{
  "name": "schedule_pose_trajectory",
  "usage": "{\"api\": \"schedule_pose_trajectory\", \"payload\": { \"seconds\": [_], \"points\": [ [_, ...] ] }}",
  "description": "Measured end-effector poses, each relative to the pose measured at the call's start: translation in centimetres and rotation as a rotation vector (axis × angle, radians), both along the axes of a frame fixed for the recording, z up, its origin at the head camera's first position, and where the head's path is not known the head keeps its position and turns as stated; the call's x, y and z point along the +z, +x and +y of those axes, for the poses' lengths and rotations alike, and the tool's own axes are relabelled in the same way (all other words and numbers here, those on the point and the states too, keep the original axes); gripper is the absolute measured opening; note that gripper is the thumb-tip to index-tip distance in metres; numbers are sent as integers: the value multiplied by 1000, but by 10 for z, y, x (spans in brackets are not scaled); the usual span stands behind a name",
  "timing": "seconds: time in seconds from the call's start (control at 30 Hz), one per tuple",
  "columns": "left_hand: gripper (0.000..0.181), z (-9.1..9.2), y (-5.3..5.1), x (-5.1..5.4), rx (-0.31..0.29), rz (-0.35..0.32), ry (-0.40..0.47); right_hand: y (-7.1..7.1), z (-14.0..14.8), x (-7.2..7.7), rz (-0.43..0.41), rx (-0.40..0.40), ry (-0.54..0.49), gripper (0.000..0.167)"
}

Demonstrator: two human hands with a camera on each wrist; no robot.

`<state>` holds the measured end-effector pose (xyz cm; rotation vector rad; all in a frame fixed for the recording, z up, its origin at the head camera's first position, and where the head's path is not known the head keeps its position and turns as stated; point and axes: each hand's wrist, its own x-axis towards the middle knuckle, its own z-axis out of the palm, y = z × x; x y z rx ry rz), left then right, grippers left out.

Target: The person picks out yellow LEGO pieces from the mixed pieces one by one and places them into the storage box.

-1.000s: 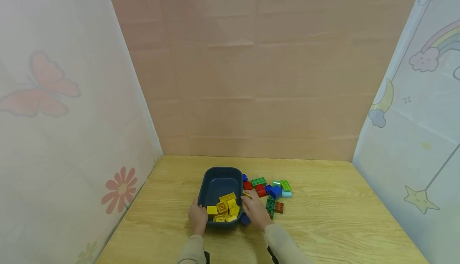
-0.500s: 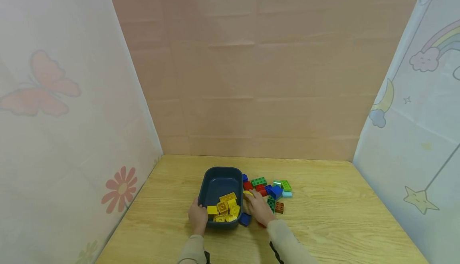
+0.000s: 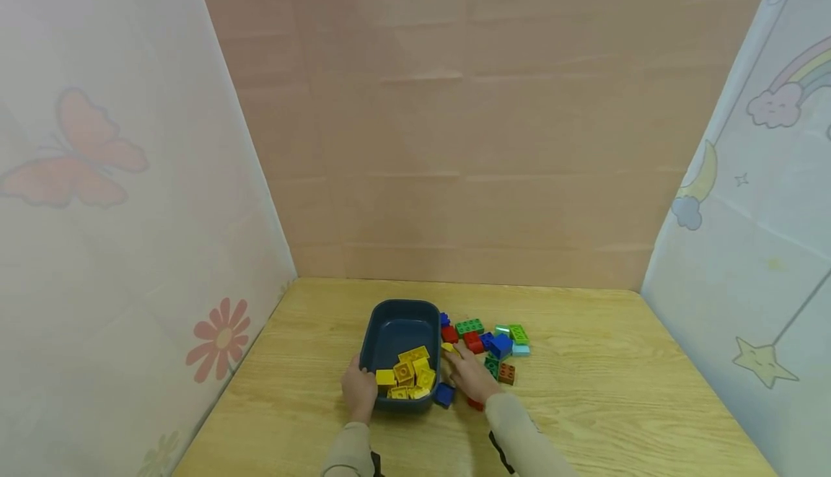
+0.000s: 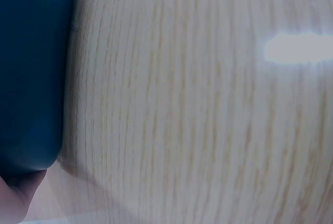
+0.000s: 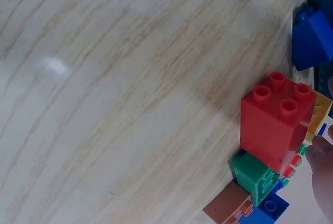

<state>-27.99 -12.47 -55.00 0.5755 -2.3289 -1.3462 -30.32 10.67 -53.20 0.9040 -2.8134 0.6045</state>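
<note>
A dark blue plastic bin (image 3: 389,314) stands on the table with several yellow toy bricks (image 3: 404,372) in its near half. My left hand (image 3: 359,390) grips the bin's left wall near its front corner; the left wrist view catches the bin's side (image 4: 31,73) and a bit of that hand (image 4: 15,198). Just outside the right wall, my right hand (image 3: 472,377) pinches a yellow brick (image 3: 449,347) at its fingertips. The right wrist view has this yellow brick (image 5: 319,110) partly hidden behind a red brick (image 5: 273,125).
Right of the bin lie loose bricks: blue (image 3: 500,346), red (image 3: 474,343), green (image 3: 469,327), brown (image 3: 506,374), lime (image 3: 518,334) and light blue (image 3: 521,351). A dark blue brick (image 3: 444,395) sits close to the bin's right wall. Printed walls and a tan back panel surround the table.
My right hand has shifted slightly right, away from the bin's right wall, with the yellow brick at its fingertips. The left hand and the bin stay in place.
</note>
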Motion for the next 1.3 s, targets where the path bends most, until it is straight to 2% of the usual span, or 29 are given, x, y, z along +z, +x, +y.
{"api": "schedule_pose_trajectory", "payload": {
  "seconds": [0.37, 0.53, 0.73, 1.0, 1.17, 1.3],
  "points": [
    [35, -1, 2, 0, -12, 9, -6, -2, -1, -5, -4, -58, 32, 35],
    [35, -1, 2, 0, -1, 24, -4, -3, 0, -8, 79, -62, 66, 28],
    [35, -2, 0, -3, 4, 38, 7, -3, -1, -10, 170, -71, 102, 11],
    [36, -2, 1, -2, 10, 27, -9, -3, -3, -11, 108, -103, 86, 9],
    [37, -3, 1, 0, 11, 17, 0, -2, -4, -13, 127, -113, 76, 11],
    [37, -3, 0, -1, 11, 37, 12, -2, -4, -14, 138, -115, 67, 11]
  ]
}}
